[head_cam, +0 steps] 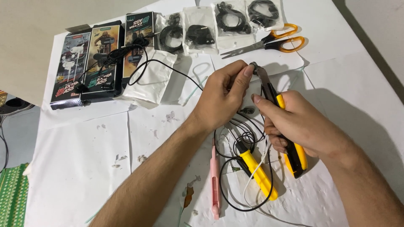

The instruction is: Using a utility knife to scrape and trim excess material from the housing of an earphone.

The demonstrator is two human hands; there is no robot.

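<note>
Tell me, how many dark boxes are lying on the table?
3. All lie side by side at the table's far left: the left box, the middle box, and the right box, partly crossed by a black cable. None seems hidden.

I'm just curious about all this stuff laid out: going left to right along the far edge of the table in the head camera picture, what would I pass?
Dark printed earphone boxes → white pouch → clear bags holding black earphones → orange-handled scissors.
</note>
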